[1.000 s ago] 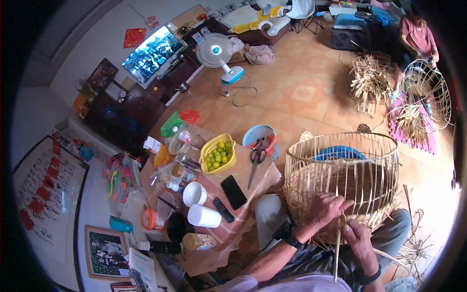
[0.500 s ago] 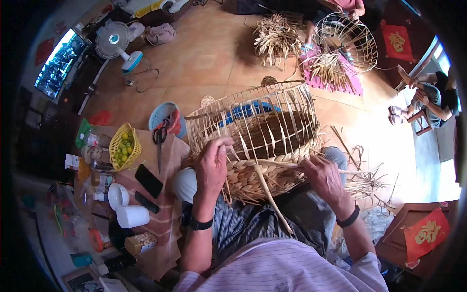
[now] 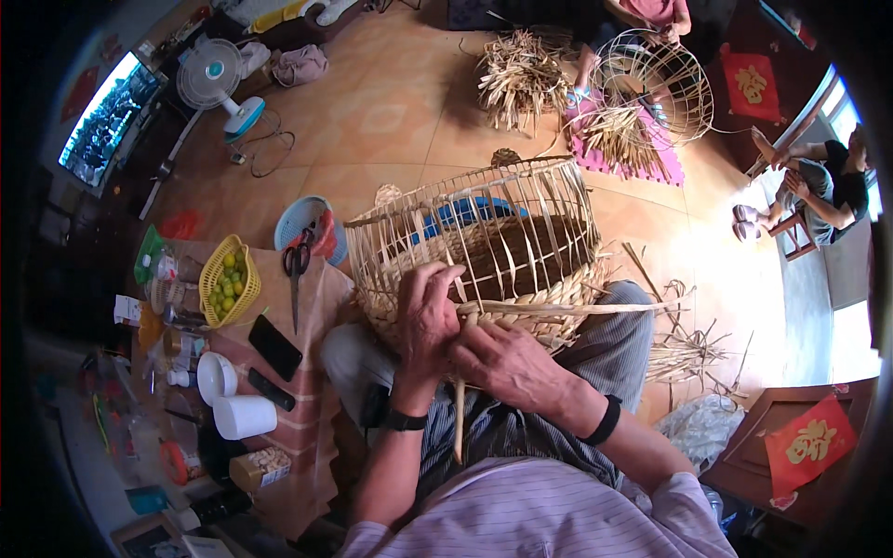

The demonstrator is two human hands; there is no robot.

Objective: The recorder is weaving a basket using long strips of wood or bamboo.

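A half-woven basket point(image 3: 584, 268) rests tilted across my lap, its bare thin stakes at the far side and thick plaited weave nearest me. My left hand point(image 3: 428, 318) is curled around the near left part of its wall; the fingertips' exact hold is partly hidden. Close against it, my right hand point(image 3: 512, 365) pinches a dried plant strand point(image 3: 459, 423) that hangs down toward my lap. Another pale strand point(image 3: 605, 308) runs along the weave and sticks out to the right. Something blue point(image 3: 474, 212) shows through the stakes.
At left a low table point(image 3: 312, 446) carries scissors point(image 3: 296, 270), a yellow basket of green fruit point(image 3: 230, 284), a phone point(image 3: 275, 346) and white cups point(image 3: 246, 416). Loose strands point(image 3: 688, 353) lie at right. Beyond, one person works at a wire-like frame point(image 3: 656, 88); another sits at far right.
My right hand has moved left along the weave to meet my left hand. The loose strand's end now hangs down beneath them, while the other strand sticks out to the right.
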